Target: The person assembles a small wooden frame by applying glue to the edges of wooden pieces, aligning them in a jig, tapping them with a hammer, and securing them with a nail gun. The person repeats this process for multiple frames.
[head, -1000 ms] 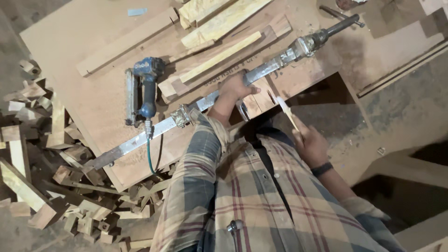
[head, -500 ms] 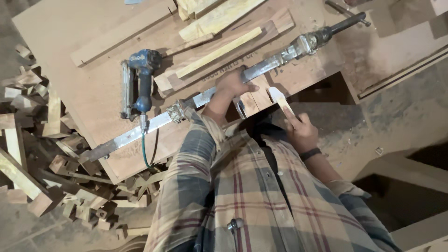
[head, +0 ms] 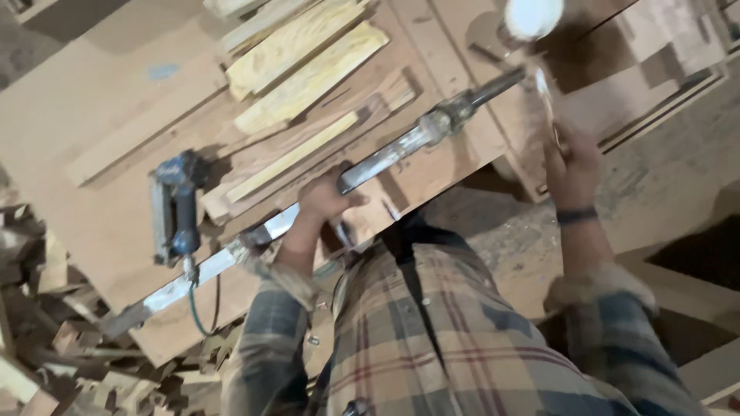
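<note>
My left hand [head: 324,202] grips the flat steel bar of a long metal bar clamp [head: 401,146] that lies slanted across a brown wooden workbench [head: 85,115]. My right hand [head: 574,166] is raised to the right of the bench and holds a thin pale wood strip [head: 546,96] upright; the strip is blurred. A blue pneumatic nail gun [head: 176,212] with a green hose [head: 202,314] rests on the bench just left of my left hand. I wear a plaid shirt.
Several pale wood strips and boards [head: 308,65] lie stacked on the bench above the clamp. A heap of wood offcuts [head: 54,339] covers the floor at the lower left. A bright round lamp [head: 533,15] glows at the top. Wooden frame pieces [head: 663,85] stand at the right.
My right hand has lifted the wood strip up and away to the right. My left hand has stayed on the clamp bar. The view has shifted closer to the bench.
</note>
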The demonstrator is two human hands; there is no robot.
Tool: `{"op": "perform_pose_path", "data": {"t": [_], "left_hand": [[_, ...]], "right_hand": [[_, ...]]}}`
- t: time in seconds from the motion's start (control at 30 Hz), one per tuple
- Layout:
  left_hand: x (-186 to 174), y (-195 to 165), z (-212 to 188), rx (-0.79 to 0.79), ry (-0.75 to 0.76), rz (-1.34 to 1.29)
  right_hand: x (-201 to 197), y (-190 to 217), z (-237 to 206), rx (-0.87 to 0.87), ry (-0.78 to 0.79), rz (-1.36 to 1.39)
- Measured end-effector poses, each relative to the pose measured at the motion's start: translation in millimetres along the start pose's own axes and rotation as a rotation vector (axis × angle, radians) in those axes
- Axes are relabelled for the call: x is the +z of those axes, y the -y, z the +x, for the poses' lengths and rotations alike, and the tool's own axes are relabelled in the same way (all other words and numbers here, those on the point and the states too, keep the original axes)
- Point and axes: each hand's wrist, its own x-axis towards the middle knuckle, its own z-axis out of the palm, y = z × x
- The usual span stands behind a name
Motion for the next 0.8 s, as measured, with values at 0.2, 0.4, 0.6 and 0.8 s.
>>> {"op": "perform_pose_path", "data": {"t": [0.2, 0.4, 0.6, 0.8], "left_hand": [[-9, -21, 7, -0.048, 0.0, -0.015], [-9, -29, 10, -0.101, -0.043, -0.036], [-14, -37, 10, -0.121, 0.003, -0.028], [-10, -36, 7, -0.127, -0.035, -0.007]], "right_hand": [[38, -49, 176, -0.044, 0.136, -0.38], [65, -72, 234, -0.124, 0.237, -0.508], [64, -78, 242, -0.169, 0.285, -0.444], [44, -82, 223, 0.702, 0.479, 0.451]]}}
